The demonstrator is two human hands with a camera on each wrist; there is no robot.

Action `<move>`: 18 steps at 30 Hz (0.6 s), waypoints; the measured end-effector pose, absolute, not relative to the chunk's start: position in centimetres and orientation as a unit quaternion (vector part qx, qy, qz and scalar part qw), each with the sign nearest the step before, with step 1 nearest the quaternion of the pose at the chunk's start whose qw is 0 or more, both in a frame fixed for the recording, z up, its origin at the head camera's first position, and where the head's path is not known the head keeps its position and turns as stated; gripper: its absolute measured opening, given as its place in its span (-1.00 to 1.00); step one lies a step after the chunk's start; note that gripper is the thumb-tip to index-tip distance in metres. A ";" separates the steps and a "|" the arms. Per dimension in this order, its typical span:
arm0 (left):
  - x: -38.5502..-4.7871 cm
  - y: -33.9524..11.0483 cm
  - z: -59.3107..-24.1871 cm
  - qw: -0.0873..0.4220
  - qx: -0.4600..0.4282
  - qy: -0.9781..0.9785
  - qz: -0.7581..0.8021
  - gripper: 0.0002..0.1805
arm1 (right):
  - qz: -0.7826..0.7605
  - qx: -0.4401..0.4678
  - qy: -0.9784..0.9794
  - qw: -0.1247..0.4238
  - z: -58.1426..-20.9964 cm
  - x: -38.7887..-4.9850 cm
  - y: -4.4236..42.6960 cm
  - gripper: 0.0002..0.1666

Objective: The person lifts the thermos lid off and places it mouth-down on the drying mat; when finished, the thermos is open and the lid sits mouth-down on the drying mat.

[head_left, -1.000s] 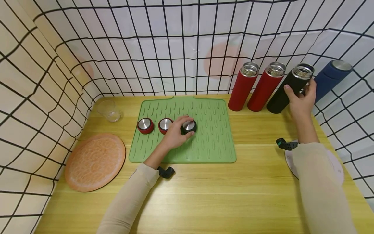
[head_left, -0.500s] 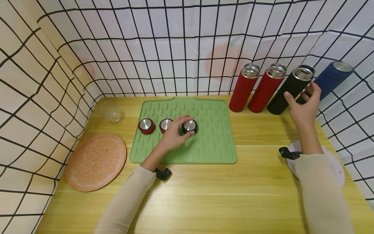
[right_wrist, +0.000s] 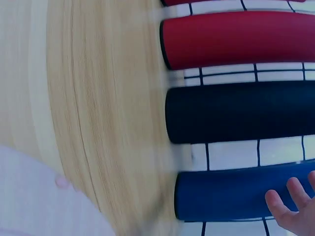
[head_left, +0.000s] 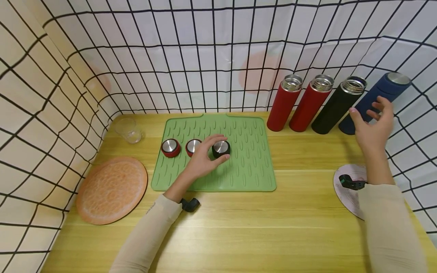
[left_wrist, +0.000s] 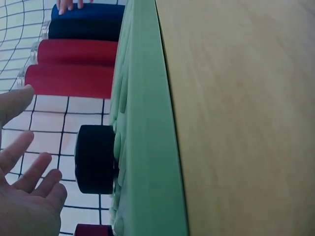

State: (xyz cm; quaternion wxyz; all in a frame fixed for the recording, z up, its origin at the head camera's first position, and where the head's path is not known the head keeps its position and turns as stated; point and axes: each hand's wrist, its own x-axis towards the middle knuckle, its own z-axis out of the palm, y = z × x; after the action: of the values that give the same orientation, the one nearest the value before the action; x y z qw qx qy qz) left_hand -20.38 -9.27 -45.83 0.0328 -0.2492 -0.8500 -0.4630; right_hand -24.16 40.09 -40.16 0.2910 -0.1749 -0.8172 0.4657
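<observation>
My left hand (head_left: 204, 159) hovers by a black bottle lid (head_left: 221, 149), thumb and fingers spread apart; the left wrist view shows a gap between the fingers and the lid. Two red lids, one on the far left (head_left: 170, 148) and one partly behind my hand (head_left: 193, 146), sit on the green drying mat (head_left: 252, 178). At the right, my right hand (head_left: 373, 129) is in front of a capped blue thermos bottle (head_left: 382, 91), its fingers parted; whether they touch it I cannot tell. Beside that stand an uncapped black bottle (head_left: 338, 108) and two uncapped red bottles (head_left: 285, 104).
An orange round mat (head_left: 112, 189) lies at the left, with a clear glass (head_left: 129, 131) behind it. Under my right forearm is a pale round mat (head_left: 349, 197), partly covered. White cloth walls with a black grid (head_left: 201, 57) stand behind and at both sides of the wooden table (head_left: 239, 235).
My right hand has left the black bottle and moved right to the blue one. My left hand has stayed by the black lid, its grasp a little wider.
</observation>
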 end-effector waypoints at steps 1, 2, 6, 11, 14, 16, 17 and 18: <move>-20.3 -9.2 -45.8 0.033 -0.251 -0.848 -0.465 -0.41 | 0.467 -0.180 -0.815 0.294 -40.1 -24.2 40.3 -0.16; -20.3 -9.2 -45.7 0.033 -0.252 -0.847 -0.467 -0.41 | 0.467 -0.186 -0.813 0.295 -40.0 -24.1 40.5 -0.16; -20.1 -9.0 -45.5 0.032 -0.251 -0.844 -0.473 -0.39 | 0.473 -0.202 -0.799 0.313 -39.7 -24.1 41.2 -0.16; -19.8 -8.7 -45.1 0.032 -0.247 -0.840 -0.481 -0.35 | 0.450 -0.227 -0.798 0.332 -39.4 -24.3 41.9 -0.15; -19.7 -8.6 -44.8 0.033 -0.252 -0.835 -0.488 -0.32 | 0.437 -0.253 -0.805 0.313 -39.3 -24.4 42.4 -0.10; -19.6 -8.5 -44.6 0.035 -0.256 -0.833 -0.489 -0.30 | 0.437 -0.267 -0.809 0.289 -39.2 -24.7 42.8 -0.06; -19.6 -8.4 -44.5 0.035 -0.257 -0.832 -0.490 -0.30 | 0.438 -0.271 -0.811 0.279 -39.2 -24.8 43.0 -0.05; -19.6 -8.4 -44.4 0.036 -0.259 -0.832 -0.490 -0.29 | 0.441 -0.273 -0.812 0.267 -39.2 -24.9 43.3 -0.02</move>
State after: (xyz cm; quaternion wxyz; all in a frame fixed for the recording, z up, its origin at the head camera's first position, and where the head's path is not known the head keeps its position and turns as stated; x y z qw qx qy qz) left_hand -19.63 -8.37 -44.43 0.0358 -0.2587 -0.8316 -0.4902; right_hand -24.94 43.26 -39.25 0.2673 -0.2732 -0.8119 0.4412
